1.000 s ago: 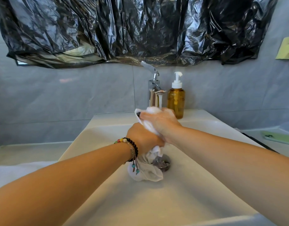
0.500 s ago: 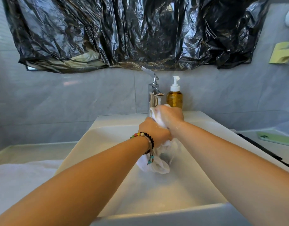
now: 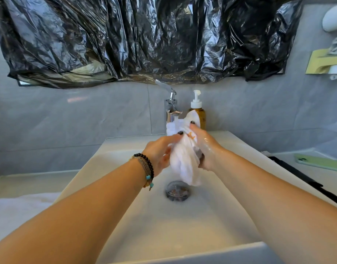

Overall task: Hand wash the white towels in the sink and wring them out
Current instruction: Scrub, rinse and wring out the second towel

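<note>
At the far left we noted a second pale cloth (image 3: 15,212) lying on the tabletop (image 3: 21,180) beside the sink (image 3: 125,147); it looked like another white towel, though that corner was too blurred to be sure. Count: one towel in hand, possibly one waiting.

The left hand (image 3: 160,151), with two bracelets (image 3: 146,168) on its wrist, gripped the white towel (image 3: 184,159) from the left, fingers (image 3: 175,136) curled onto the upper part of the cloth. The towel was held above the basin in front of the faucet (image 3: 171,107), clear of the drain (image 3: 177,191). Its long axis ran near vertical, the top bunched at fingertip height and the tail hanging just above the drain.

The right hand (image 3: 205,149), wet and shiny, closed on the same towel from the right, fingers wrapped round its top edge. Both hands sat level, one on each side, neither plainly nearer. We judged that a wringing twist would turn about that vertical axis.

Further right: one soap bottle (image 3: 199,113) behind the towel and one green phone (image 3: 320,162) on the tabletop.
</note>
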Motion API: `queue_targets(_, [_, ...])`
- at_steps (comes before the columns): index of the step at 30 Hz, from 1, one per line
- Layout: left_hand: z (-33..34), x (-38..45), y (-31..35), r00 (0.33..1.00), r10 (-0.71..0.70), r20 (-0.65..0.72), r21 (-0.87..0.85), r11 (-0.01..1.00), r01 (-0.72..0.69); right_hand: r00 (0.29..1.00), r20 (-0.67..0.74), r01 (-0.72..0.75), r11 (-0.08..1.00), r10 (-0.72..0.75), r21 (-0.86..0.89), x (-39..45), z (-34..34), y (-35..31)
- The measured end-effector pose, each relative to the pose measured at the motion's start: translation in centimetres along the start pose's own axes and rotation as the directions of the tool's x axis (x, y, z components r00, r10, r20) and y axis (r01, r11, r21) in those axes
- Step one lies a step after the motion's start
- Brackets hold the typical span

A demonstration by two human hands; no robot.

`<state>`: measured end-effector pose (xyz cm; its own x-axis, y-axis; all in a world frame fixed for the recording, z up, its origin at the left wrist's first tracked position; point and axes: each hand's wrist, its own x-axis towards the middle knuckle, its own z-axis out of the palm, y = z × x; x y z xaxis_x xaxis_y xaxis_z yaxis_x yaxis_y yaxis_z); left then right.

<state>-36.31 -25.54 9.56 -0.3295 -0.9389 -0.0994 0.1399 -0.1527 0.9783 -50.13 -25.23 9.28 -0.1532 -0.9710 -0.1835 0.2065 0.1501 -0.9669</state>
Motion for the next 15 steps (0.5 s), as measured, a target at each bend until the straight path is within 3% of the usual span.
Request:
queue_targets(3, [0.8,-0.8,-0.7,0.994,-0.023,0.111,-0.161,0.986,0.041,1.0,-0.002,0.016,0.996,-0.016,0.092,-0.3,0.9,0.0])
queue_targets(6, [0.8,-1.0,-1.2,0.98,-0.034,0.195,-0.257,0.963,0.085,0.995,-0.083,0.057,0.998,-0.058,-0.014,-0.7,1.3,0.1])
queue_targets(10, [0.1,-0.4,-1.4,0.995,-0.002,0.1,-0.159,0.987,0.018,0.932,-0.232,0.229,0.948,-0.28,-0.223,-0.5,1.2,0.4])
queue_targets(12, [0.0,0.2,-1.5,1.0,0.021,0.012,-0.099,0.995,-0.02,0.916,-0.18,0.314,0.921,-0.357,-0.232,-0.6,1.2,0.5])
queue_targets(15, [-0.5,1.2,-1.4,0.996,0.028,-0.087,-0.095,0.995,-0.037,0.949,0.0,0.312,0.942,-0.314,-0.126,-1.2,1.8,0.8])
